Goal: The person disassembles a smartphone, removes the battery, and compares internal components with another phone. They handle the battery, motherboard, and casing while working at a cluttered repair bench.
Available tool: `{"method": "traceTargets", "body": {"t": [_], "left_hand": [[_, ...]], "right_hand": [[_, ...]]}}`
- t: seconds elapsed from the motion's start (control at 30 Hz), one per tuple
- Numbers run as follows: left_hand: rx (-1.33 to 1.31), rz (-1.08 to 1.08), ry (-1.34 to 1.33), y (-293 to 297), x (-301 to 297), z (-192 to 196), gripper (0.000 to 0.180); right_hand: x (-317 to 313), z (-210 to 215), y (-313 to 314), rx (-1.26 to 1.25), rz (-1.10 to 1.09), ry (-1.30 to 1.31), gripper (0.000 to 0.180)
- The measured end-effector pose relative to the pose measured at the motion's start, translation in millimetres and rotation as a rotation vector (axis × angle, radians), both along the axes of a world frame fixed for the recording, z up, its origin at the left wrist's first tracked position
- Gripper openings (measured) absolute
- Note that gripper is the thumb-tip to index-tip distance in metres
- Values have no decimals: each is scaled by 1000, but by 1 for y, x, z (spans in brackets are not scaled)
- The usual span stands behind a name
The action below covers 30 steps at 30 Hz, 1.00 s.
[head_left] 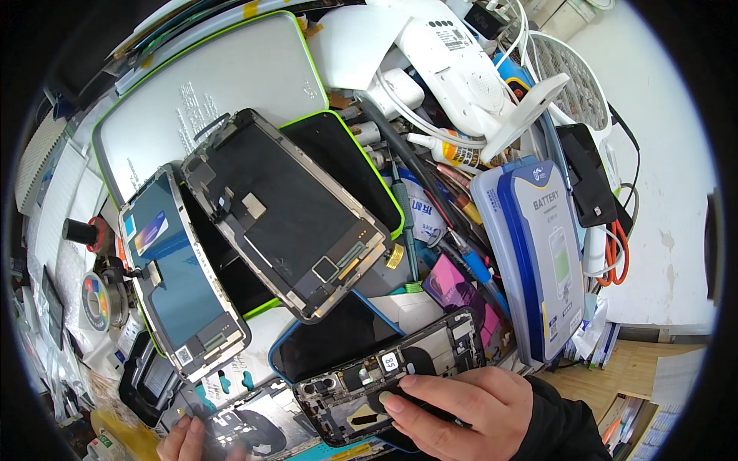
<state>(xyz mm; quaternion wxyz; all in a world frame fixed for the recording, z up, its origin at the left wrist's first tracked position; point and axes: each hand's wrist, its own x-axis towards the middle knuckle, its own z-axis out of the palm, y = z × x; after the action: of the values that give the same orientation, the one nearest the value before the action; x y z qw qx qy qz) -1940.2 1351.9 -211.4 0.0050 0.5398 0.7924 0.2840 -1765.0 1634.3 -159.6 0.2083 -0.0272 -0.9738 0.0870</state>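
My right hand (469, 411) reaches in from the lower right, its fingertips closed together over the inside of an opened phone body (346, 384). Whatever is between them is too small and dark to make out. Only fingers of my left hand (183, 442) show at the bottom edge, pressed together; a tiny shiny spot is at their tips. Beside them lies another opened phone housing (257, 422), partly under the phone body. Farther back, a detached phone screen assembly (284, 215) lies face down, with a second screen assembly (177, 269) to its left.
A green-edged tablet (223, 77) lies at the back left, under the screens. On the right stand blue battery boxes (538, 261). Tools, a glue tube (453, 150) and a white device (453, 69) crowd the back. A solder wire spool (100, 300) sits at left.
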Motion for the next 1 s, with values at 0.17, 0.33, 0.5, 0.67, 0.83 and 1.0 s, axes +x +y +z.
{"method": "traceTargets", "body": {"t": [0.17,0.33,0.5,0.67,0.83,1.0], "left_hand": [[-8,15,0,0,2,1,33],[8,7,-7,1,0,1,33],[3,3,-9,1,0,1,32],[18,-5,-20,0,-3,1,35],[69,-38,-12,4,-8,5,35],[91,-15,-29,3,-7,0,39]], "right_hand": [[-2,-4,0,-7,-1,25,32],[-1,1,-1,21,-1,-2,32],[2,3,9,56,74,-69,34],[-7,26,-5,-117,-29,-186,37],[-10,30,-6,-114,-11,-225,41],[-6,32,-16,-12,-127,-320,35]]}}
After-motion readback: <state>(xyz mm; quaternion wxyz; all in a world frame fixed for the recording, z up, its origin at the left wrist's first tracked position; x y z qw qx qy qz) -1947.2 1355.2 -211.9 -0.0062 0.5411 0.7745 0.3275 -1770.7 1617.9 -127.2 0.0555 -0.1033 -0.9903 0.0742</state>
